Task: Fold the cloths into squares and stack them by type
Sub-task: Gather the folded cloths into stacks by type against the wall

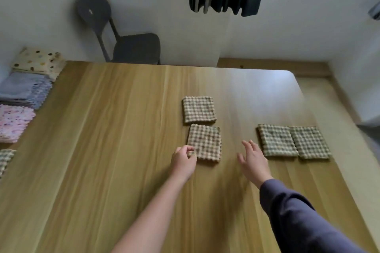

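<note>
Mostly the folding looks done, the stacking not. On the wooden table (pixel 123 129) lie four checked cloths, all folded to squares but each lying single, not piled. The far checked cloth (pixel 199 110) is in the middle, and the near checked cloth (pixel 204 142) is just in front of it, almost touching. To the right are the inner right cloth (pixel 276 139) and outer right cloth (pixel 310 141), side by side w/ edges touching.

Left hand (pixel 183 160) is at the left-front corner of the near checked cloth, fingers curled, and it seems to pinch that edge betw. thumb and fingers. Right hand (pixel 251 159) is relaxed w/ fingers spread and holds nothing; it is near the inner right cloth but apart from it.

At the left edge of the table other types are already piled: dotted stack (pixel 38 61), blue stack (pixel 24 90), pink stack (pixel 14 122). A checked piece (pixel 5 160) is there also, only partly in view.

As I judge, approx. the last step remains: gather the four checked squares into one pile, maybe w/ the checked piece at the left.
</note>
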A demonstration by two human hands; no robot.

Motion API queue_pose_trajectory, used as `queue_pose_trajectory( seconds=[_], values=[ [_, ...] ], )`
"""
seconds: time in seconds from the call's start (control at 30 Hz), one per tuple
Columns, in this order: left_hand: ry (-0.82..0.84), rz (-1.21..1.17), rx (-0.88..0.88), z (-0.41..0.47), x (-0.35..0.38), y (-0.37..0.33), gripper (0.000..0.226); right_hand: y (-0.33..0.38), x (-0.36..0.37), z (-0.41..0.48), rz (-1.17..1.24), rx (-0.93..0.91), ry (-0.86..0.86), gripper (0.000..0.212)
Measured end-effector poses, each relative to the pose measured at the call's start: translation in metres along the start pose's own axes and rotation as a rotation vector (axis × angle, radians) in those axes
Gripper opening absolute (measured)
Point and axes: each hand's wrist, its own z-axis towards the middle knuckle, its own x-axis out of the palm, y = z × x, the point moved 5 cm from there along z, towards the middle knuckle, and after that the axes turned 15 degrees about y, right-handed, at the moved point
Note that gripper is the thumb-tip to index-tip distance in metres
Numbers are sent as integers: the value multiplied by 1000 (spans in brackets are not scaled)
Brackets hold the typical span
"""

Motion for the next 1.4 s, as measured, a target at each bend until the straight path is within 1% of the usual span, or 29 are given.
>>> queue_pose_trajectory(
  seconds=[0.1,0.17,0.2,0.3,0.43,0.53,0.6,0.63,0.67,0.7,0.73,0.77,0.8,0.87,0.9,0.93,1.0,1.07,1.17,1.23,1.3,1.37,1.4],
  values=[
    [64,437,110,14,30,-32,41,-45,-24,12,42,105,-42,54],
    [141,689,115,19,46,-40,50,-61,-34,18,34,128,-51,52],
    [177,773,98,20,51,-39,53,-66,-35,19,41,131,-39,51],
    [229,869,47,19,59,-26,61,-75,-31,17,34,137,36,49],
    [165,872,119,7,57,-9,52,-68,-23,9,-46,95,10,49],
    [118,788,205,-4,54,3,38,-55,-11,1,-25,32,38,40],
    [81,671,214,-11,47,6,48,-47,0,-2,14,-25,103,35],
    [49,627,218,-13,43,7,49,-45,4,-3,26,-45,132,34],
    [-9,598,234,-15,39,8,38,-44,6,-4,25,-59,133,33],
    [-84,593,240,-17,33,10,21,-43,4,-5,2,-67,93,31],
    [-161,588,214,-19,27,11,14,-44,0,-5,-38,-66,28,31],
    [-214,573,155,-20,23,14,20,-47,-5,-5,-79,-53,-26,35],
    [-238,552,66,-22,17,18,28,-51,-7,-3,-103,-31,-49,43],
    [-250,496,-110,-22,10,26,41,-62,-8,2,-95,13,6,64],
    [-244,472,-170,-21,8,29,46,-66,-9,4,-100,28,43,72],
    [-232,446,-205,-20,9,32,48,-68,-9,6,-127,40,63,76],
    [-219,396,-252,-17,11,35,43,-68,-12,10,-184,65,68,79],
    [-195,376,-306,-14,13,39,34,-66,-13,12,-193,101,79,74],
    [-149,378,-373,-12,12,42,29,-64,-11,13,-158,131,109,46],
    [-145,318,-356,-11,11,42,27,-65,-9,11,-78,113,124,32],
    [-151,152,-295,-13,11,42,25,-65,-7,7,87,51,122,22],
    [-138,-122,-225,-18,8,44,20,-62,-8,2,301,-10,129,17],
    [-126,-281,-198,-22,7,43,21,-59,-8,0,395,-31,153,19]
  ],
)
